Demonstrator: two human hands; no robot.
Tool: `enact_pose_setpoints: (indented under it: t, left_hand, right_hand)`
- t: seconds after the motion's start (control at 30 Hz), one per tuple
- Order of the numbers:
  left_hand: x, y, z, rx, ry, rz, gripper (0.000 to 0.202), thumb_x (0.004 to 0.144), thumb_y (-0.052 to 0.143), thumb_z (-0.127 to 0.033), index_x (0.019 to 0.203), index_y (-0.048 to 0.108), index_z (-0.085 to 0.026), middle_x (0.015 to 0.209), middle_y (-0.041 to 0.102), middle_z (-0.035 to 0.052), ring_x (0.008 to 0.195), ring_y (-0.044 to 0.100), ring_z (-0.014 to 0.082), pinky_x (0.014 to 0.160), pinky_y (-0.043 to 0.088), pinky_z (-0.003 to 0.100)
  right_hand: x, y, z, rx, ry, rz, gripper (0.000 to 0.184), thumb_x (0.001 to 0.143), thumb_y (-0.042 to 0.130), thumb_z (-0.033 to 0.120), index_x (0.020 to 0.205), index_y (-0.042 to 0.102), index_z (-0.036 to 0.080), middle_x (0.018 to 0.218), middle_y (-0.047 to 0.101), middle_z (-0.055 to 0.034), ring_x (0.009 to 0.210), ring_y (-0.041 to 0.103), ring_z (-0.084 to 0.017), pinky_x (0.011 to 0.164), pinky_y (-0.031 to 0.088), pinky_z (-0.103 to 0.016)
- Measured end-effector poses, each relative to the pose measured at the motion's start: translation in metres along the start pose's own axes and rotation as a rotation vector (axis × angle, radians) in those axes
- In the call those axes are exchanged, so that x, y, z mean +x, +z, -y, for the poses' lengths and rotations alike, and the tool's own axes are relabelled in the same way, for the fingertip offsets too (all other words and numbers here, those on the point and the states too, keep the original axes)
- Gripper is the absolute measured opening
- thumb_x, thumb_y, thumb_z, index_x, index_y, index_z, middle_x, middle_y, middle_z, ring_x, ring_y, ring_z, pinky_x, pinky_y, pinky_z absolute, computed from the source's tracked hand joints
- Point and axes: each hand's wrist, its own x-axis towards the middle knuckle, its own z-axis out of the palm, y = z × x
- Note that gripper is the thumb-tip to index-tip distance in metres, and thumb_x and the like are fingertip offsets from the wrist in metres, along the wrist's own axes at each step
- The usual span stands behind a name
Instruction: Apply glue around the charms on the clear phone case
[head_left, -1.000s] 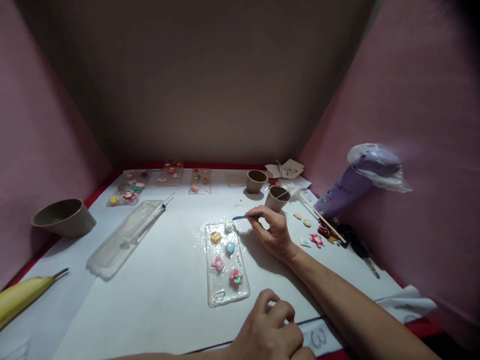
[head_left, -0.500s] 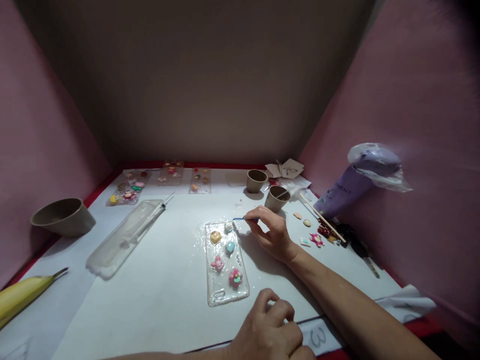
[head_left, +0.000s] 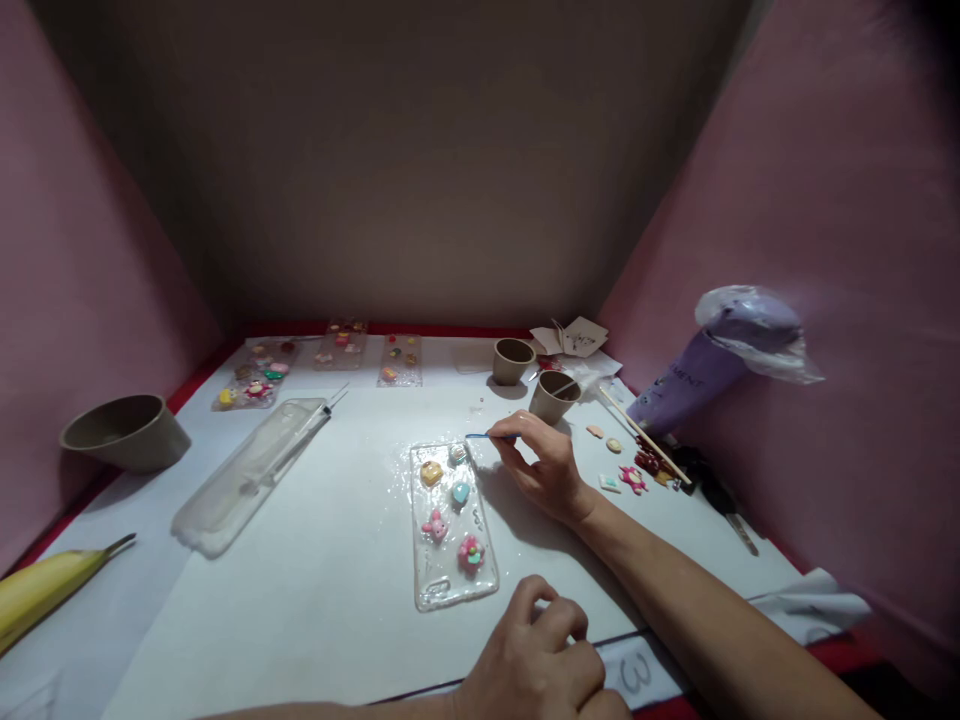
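Observation:
A clear phone case (head_left: 453,525) lies in the middle of the white sheet, with several small colourful charms stuck on it. My right hand (head_left: 541,467) pinches a thin blue tool (head_left: 487,437) whose tip points left, just above the case's top right corner. My left hand (head_left: 534,660) rests curled on the sheet near the front edge, below the case; nothing shows in its fingers.
A second clear case with a syringe (head_left: 251,472) lies to the left, a brown bowl (head_left: 124,432) and a banana (head_left: 45,590) further left. Two small brown cups (head_left: 553,396), loose charms (head_left: 626,478), a wooden stick (head_left: 645,436) and a purple piping bag (head_left: 709,365) sit right. Decorated cases (head_left: 341,350) line the back.
My right hand has drifted slightly left and down, bringing the blue tool's tip closer to the case's top edge. The left hand has stayed put.

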Motion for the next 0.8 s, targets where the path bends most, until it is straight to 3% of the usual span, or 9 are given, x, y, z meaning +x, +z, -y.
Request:
enact_pose_setpoints:
  t: [0.23,0.8]
  left_hand:
    - [0.0014,-0.0004,0.0002,-0.016,-0.006,-0.014,0.026,0.085,0.052,-0.006,0.061,0.052,-0.015,0.052,0.044,-0.0020,0.069,0.045,0.0165,0.070,0.028,0.032]
    - [0.0037,-0.0018,0.0004,-0.016,-0.005,-0.024,0.026,0.082,0.056,-0.005,0.058,0.050,-0.015,0.050,0.042,-0.0021,0.069,0.044,0.0162,0.070,0.029,0.031]
  right_hand:
    - [0.0015,-0.0012,0.0023,-0.001,-0.001,0.006,0.018,0.082,0.053,0.004,0.091,0.061,0.018,0.075,0.062,-0.0047,0.069,0.055,-0.016,0.063,0.047,-0.032]
    - [0.0007,-0.0008,0.0004,-0.016,0.011,0.000,0.019,0.082,0.053,0.005,0.094,0.060,0.018,0.077,0.062,-0.0050,0.070,0.055,-0.016,0.063,0.049,-0.032]
